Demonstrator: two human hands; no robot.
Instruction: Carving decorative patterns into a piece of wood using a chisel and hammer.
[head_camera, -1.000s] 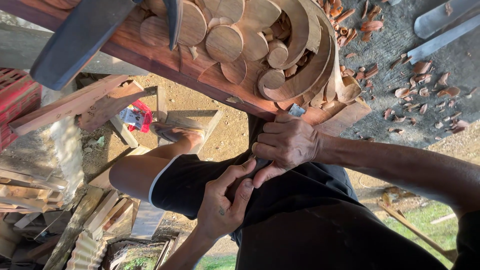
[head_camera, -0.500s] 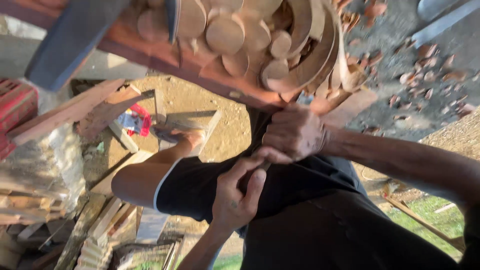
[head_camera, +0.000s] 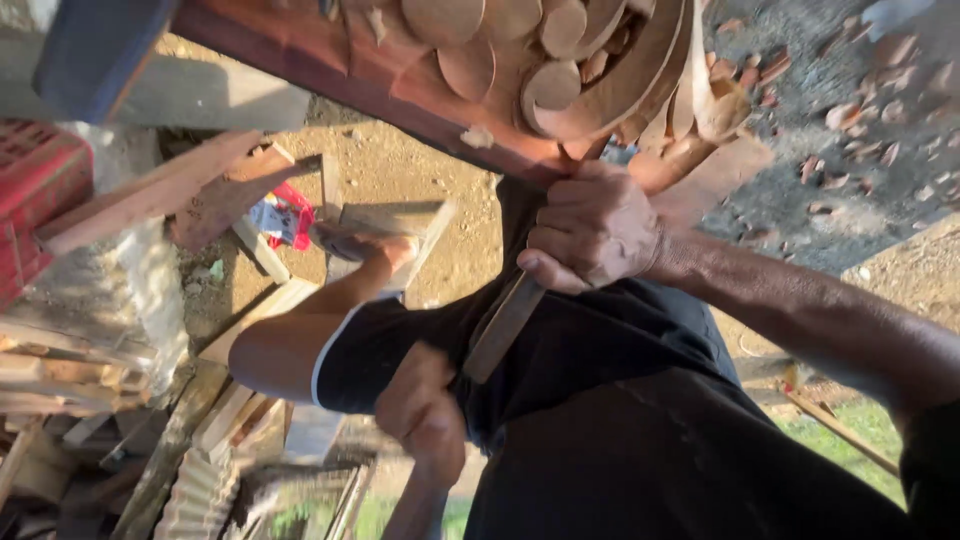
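The right hand (head_camera: 592, 228) is closed in a fist around the top of a chisel (head_camera: 503, 326), whose flat handle slants down and to the left out of the bottom of the fist. The upper end of the chisel is hidden in the fingers (head_camera: 560, 240), so where its edge meets the wood cannot be told. The fist sits right against the lower edge of the carving (head_camera: 520, 75), a reddish-brown wooden piece with round, overlapping scale-like shapes and curved bands, which runs across the top of the view.

The left hand (head_camera: 425, 410) is lower and to the left, near the bottom end of the chisel, blurred; its fingers look curled in, but whether they hold anything cannot be told.

Between and below the hands is a second person in a black shirt (head_camera: 600, 420) with a white-edged sleeve, whose bare arm (head_camera: 300, 320) reaches left to a grey plank (head_camera: 385, 230) on the sandy ground.

Beside that plank lies a small red and white package (head_camera: 282, 218), flat and crumpled. At the far left edge is a red crate (head_camera: 35, 200), with planks (head_camera: 150, 190) leaning across it. Wood chips (head_camera: 850, 110) are scattered on the ground at upper right.
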